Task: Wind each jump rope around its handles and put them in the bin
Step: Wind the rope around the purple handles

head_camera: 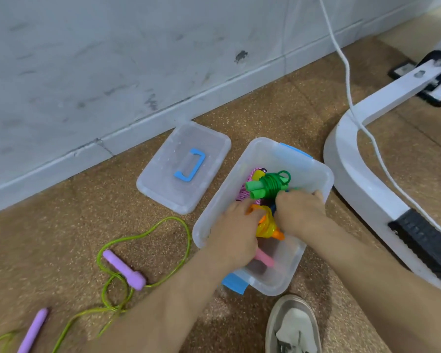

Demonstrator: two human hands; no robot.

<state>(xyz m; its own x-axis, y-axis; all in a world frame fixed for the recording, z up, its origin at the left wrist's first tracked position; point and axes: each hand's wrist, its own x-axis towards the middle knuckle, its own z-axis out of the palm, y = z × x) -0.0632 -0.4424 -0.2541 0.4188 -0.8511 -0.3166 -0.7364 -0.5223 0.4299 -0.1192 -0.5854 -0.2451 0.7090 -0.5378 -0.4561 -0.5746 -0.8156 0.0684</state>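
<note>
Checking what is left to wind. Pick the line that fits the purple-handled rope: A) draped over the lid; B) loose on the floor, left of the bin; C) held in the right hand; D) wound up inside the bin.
B: the purple-handled rope lies unwound on the floor, left of the bin, with neither the left hand nor the right hand on it; both reach into the bin.

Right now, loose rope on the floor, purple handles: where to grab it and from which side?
Probably the purple handle nearer the bin: pinch its slim shaft from above, fingers across its width. It lies flat and rigid on the floor, while the yellow-green cord is limp and looped, a poor grip.
</note>
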